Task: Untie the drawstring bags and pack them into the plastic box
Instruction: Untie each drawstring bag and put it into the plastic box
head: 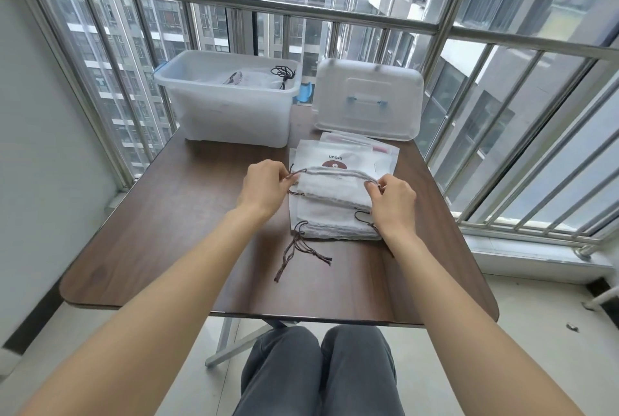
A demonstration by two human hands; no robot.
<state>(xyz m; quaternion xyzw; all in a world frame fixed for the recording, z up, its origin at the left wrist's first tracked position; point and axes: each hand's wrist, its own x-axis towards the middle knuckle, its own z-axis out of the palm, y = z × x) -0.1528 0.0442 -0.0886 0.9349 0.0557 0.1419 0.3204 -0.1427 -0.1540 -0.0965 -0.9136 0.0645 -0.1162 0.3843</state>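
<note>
Dark wood-look table [187,241] fills the middle of the frame, with the window railing [335,18] across the top and grey-trousered knees [318,372] at the bottom edge. The box's translucent lid [368,100], blue handle showing, sits at upper right, propped over the far end of a pile of flat packets; the top packet [338,156] reads "brown" upside down. Nothing blocks the way to the box. Centre frame, a stack of white drawstring bags [335,214] lies on the table, brown cords [298,254] trailing off its near-left corner. The left hand [264,186] pinches the cord at the left end of the top bag [331,186], fingers curled together. The right hand [392,203] pinches the bag's right end, fingertips pressed tight on the gathered hem. Upper left of centre, the clear plastic box [231,107] stands open, with a pale bag and a black cord [284,75] inside.
</note>
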